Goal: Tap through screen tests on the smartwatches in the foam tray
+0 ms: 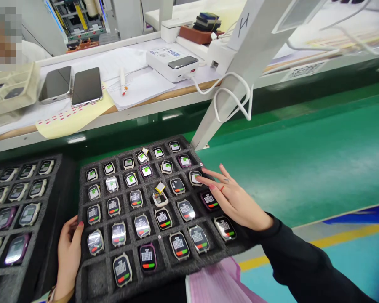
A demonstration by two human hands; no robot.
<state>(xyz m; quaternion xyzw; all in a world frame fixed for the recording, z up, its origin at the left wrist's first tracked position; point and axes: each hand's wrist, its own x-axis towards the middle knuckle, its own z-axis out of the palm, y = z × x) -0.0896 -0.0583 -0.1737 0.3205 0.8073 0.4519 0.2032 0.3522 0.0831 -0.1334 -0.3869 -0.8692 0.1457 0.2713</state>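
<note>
A dark foam tray (pixel 96 280) with a grid of pockets lies in front of me, and several smartwatch bodies with lit screens sit in it. My left hand (pixel 68 252) grips the tray's left edge, fingers curled over the rim. Over the tray's right side my right hand (pixel 232 198) lies flat with fingers stretched out, fingertips touching a watch (pixel 195 177) in the right column. One watch (pixel 160 195) near the middle sits tilted with a small yellow tab on it.
A second foam tray (pixel 52 219) of watches lies to the left. The green conveyor belt (pixel 303 155) runs to the right. A white slanted post (pixel 240 71) rises behind the tray. On the shelf beyond lie two phones (pixel 86 86), a white device (pixel 173 63) and papers.
</note>
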